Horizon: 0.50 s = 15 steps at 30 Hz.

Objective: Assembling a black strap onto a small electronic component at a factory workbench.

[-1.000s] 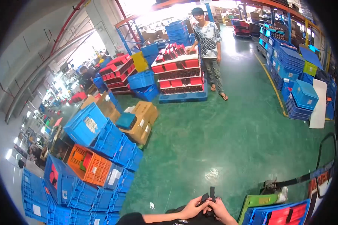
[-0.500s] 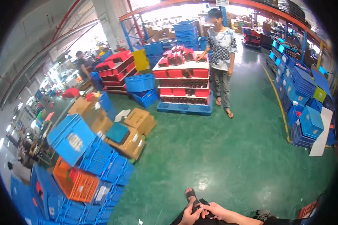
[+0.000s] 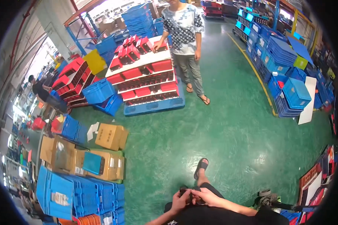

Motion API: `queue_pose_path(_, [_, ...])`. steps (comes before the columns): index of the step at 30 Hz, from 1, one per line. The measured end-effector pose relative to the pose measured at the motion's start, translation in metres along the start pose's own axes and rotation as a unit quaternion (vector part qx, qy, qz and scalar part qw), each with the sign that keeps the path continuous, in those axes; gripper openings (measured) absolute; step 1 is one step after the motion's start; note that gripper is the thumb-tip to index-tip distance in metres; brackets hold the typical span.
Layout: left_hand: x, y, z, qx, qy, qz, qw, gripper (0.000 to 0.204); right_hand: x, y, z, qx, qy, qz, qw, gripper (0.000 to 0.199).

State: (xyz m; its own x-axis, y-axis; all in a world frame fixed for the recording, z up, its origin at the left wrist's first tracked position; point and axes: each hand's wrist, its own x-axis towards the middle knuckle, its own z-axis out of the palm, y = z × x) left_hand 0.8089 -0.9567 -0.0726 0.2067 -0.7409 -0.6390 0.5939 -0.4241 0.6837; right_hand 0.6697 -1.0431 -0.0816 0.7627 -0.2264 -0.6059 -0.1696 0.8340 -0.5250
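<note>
Head view:
1. Green floor [image 3: 221, 138] spans the middle.
2. Pallet [image 3: 157, 107], far, carries tiers of red parts [image 3: 142, 71]; a co-worker [image 3: 183, 32] stands at its right.
3. Blue crates [image 3: 88, 193] stand near left, beside cartons [image 3: 110, 137].
4. Left hand [image 3: 179, 201], near centre, is closed around a dark thing [image 3: 183, 189].
5. Right hand [image 3: 205, 197] pinches it too.
6. Dark thing: between both hands, too small to identify.

We hold a black item [image 3: 183, 190]; red boxes [image 3: 130, 53] sit on a white board [image 3: 150, 60] above a blue pallet [image 3: 154, 108]; a yellow line [image 3: 256, 69] runs near the right edge of the green floor [image 3: 229, 131]; one shirt [image 3: 182, 25] is patterned black-and-white.
</note>
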Motion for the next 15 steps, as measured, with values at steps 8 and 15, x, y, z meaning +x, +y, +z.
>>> queue_pose_path(8, [0.064,0.093,0.017,0.056,0.062,0.073,0.994,0.021,0.073,-0.12,-0.006,-0.152,-0.084,-0.099,0.98,0.032])
queue_pose_path(15, [0.112,0.143,0.015,-0.037,0.097,0.092,0.99,0.017,0.128,-0.165,-0.011,-0.15,-0.107,-0.061,0.981,0.03])
